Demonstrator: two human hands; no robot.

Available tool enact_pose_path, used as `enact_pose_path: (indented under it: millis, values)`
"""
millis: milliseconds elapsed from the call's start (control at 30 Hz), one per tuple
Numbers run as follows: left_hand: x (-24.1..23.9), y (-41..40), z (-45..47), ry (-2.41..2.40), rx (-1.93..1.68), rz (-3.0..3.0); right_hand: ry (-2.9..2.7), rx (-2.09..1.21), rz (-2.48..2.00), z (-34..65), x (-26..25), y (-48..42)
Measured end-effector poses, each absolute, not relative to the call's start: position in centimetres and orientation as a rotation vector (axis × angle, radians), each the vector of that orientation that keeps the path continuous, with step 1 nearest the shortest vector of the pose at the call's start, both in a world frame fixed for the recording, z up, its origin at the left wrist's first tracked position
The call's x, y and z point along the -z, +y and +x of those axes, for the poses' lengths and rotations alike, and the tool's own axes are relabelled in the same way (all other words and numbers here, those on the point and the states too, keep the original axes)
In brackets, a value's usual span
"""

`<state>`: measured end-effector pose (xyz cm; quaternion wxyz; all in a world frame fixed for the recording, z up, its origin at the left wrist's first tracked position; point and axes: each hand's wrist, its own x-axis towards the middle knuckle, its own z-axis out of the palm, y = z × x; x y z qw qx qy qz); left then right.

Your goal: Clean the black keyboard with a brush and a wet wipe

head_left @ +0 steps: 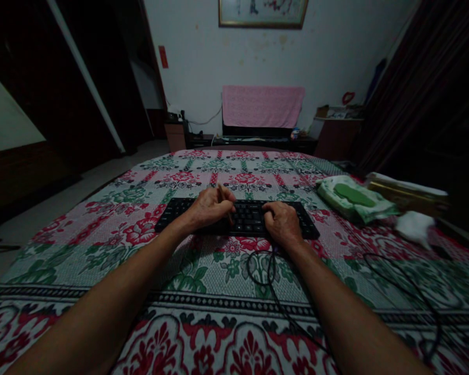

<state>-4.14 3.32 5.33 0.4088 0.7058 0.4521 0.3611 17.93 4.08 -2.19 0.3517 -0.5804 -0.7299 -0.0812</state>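
A black keyboard (247, 225) lies across the flowered cloth in front of me, and its cable comes off the edge nearest me. Above its left half, my left hand (211, 206) is closed around a thin brown stick (221, 192). The stick slants down so that its lower end meets the keys; the frame is too dim to tell what kind of tool it is. My right hand (283, 221) rests over the right part of the keyboard, fingers curled against it, hiding the keys beneath. Both forearms reach in from the lower corners.
Black cable (271, 284) loops on the patterned tablecloth (195, 271) by my right wrist. To the right are a green-and-white wipes pack (354, 198), a gold box (406, 190) and crumpled white tissue (415, 226). A pink cloth (263, 107) hangs by the far wall.
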Motion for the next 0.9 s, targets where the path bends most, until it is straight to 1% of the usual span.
enact_pose_path:
  millis: [133, 300, 467, 733, 900]
  values:
    - [-5.9, 2.5, -3.7, 0.989, -0.791, 1.691, -1.882, 0.207, -1.501, 17.8, 2.1, 4.0]
    - [-5.9, 2.7, -3.9, 1.035, -0.870, 1.734, -1.885, 0.197, -1.496, 17.8, 2.0, 3.9]
    - [-5.8, 3.0, -4.0, 1.052, -0.769, 1.709, -1.892, 0.200, -1.490, 17.9, 2.0, 4.0]
    - [-4.9, 3.0, -3.2, 1.013, -0.909, 1.706, -1.900, 0.210, -1.494, 17.9, 2.0, 4.0]
    - [-4.8, 3.2, -3.6, 1.199, -0.910, 1.834, -1.897, 0.207, -1.505, 17.8, 1.9, 3.9]
